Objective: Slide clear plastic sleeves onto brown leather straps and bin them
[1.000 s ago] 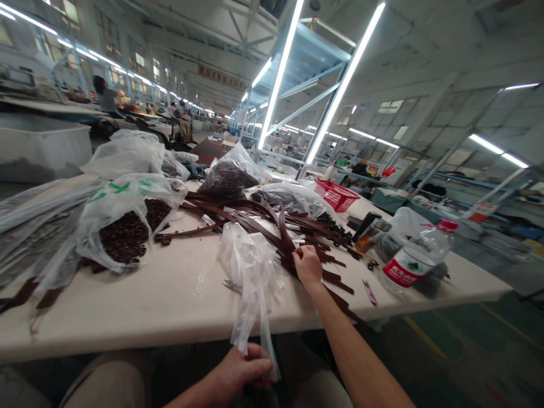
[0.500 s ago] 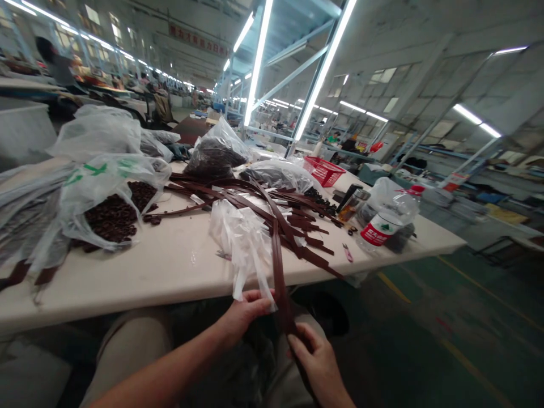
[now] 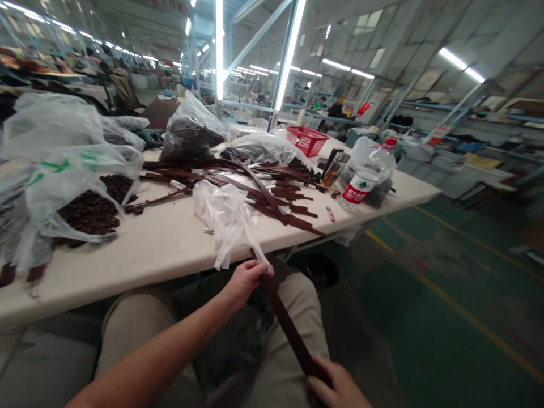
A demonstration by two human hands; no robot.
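Observation:
A long dark brown strap [image 3: 289,324] slants from the table edge down across my right thigh. My right hand [image 3: 336,383] is closed round its lower part, near the bottom of the view. Higher up, my left hand [image 3: 242,285] is pinched on the end of a thin white strip [image 3: 258,253], right beside the strap's upper part. Whether its fingers also grip the strap I cannot tell. The strip trails from a crumpled heap of white strips [image 3: 223,207] at the table's front edge. Behind the heap lies a spread pile of brown straps [image 3: 272,195].
On the table [image 3: 165,243] stand a bag of small brown pieces [image 3: 91,212], a dark-filled clear bag [image 3: 189,139], a red basket [image 3: 308,141] and a red-labelled bottle [image 3: 359,187]. Small pink snips [image 3: 330,214] lie near the front edge. Metal uprights [image 3: 285,62] rise behind.
My right hand has moved down and right along with the brown strap, whose upper end has come off the pile to the table edge. The left hand keeps its pinch; the view has shifted right.

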